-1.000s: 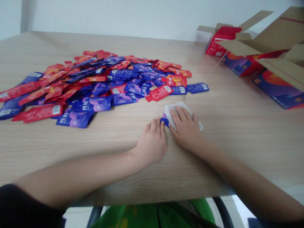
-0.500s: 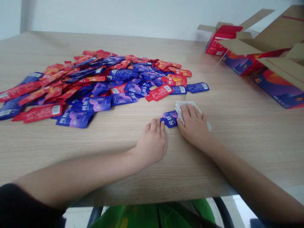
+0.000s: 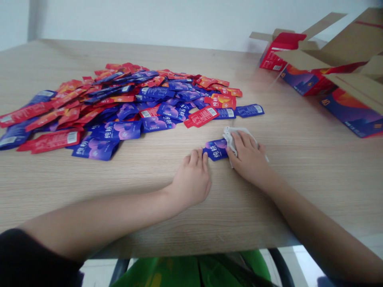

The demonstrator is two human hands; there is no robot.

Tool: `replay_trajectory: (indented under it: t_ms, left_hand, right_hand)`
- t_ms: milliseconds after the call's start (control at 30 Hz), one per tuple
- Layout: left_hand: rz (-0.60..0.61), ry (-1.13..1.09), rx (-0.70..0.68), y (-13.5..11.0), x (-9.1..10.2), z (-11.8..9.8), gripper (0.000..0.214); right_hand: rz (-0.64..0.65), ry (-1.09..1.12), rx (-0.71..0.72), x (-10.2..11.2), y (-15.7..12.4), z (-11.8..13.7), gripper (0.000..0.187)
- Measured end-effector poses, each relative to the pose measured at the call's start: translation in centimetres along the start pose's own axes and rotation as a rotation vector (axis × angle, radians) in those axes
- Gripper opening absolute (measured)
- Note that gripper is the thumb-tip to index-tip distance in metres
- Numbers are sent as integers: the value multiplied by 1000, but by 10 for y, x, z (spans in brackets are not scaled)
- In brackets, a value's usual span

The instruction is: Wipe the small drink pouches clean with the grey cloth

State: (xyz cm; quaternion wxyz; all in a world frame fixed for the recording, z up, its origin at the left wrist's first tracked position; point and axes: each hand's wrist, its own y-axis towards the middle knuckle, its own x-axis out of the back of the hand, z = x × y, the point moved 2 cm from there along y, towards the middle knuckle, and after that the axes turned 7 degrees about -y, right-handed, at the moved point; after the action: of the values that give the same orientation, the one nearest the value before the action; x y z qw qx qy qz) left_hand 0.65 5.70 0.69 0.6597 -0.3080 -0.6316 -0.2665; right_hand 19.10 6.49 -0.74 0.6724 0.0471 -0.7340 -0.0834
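Note:
A blue sachet [image 3: 216,149] with purple circles and white lettering lies flat on the table in front of me. My left hand [image 3: 193,173] pinches its narrow left end, fingers pressed together against the tabletop. Over the sachet's right end, my right hand [image 3: 249,157] presses down a crumpled white cloth [image 3: 230,137], which hides that end. Behind both hands spreads a wide heap of blue and red sachets [image 3: 155,93]. A red sachet [image 3: 202,116] with a barcode and a blue one [image 3: 250,110] lie at the heap's right edge.
Open cardboard boxes stand at the right: a small red box [image 3: 273,54] at the back, a blue and red carton [image 3: 302,79] before it, and another carton [image 3: 350,113] nearer. A wall rises behind the wooden table [image 3: 299,179].
My right hand and the white cloth have slid slightly right along the blue sachet, so a little more of it shows. My left hand stays at its narrow end.

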Motion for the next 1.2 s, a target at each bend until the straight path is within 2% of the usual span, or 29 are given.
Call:
replay_trajectory:
  t_ms: [100,233,333,400,500,600,667,733,833,900,967,1100,1200]
  left_hand:
    - [-7,1,3,0,0,0,66]
    - [-27,-10,-12,0,1,0,60]
    - [-26,-18,-20,0,1,0,58]
    - [-28,-16,-7,0,1,0,63]
    - [-20,-9,3,-1,0,0,66]
    - [-13,-6,9,-1,0,0,64]
    - [-21,-3,13,-1,0,0,65]
    - [-28,-3,16,0,0,0,66]
    - [-32,-15,4,0,1,-1,62]
    - [-26,-17,1,0,1,0,61]
    - [-14,-12,6,0,1,0,64]
    - [-6,1,2,-1,1,0,65]
    - [-6,-3,6,0,1,-1,65]
  right_hand:
    - [-37,-21,41,-1,-2,12,56]
    - [-42,-17,249,5,-12,43,55]
    - [-15,9,320,8,-13,46,55]
    - [-1,16,272,8,-9,35,55]
    - [17,5,123,4,-1,11,55]
    - [4,-9,24,1,2,2,55]
    - [-30,-19,42,0,1,10,55]
    - [-54,-24,129,1,-4,24,54]
    - [-37,-6,294,4,-10,40,55]
    - [-13,9,329,6,-11,39,55]
    - [13,17,278,7,-7,29,55]
    - [40,15,86,4,2,1,54]
    - [28,2,29,2,4,-1,54]
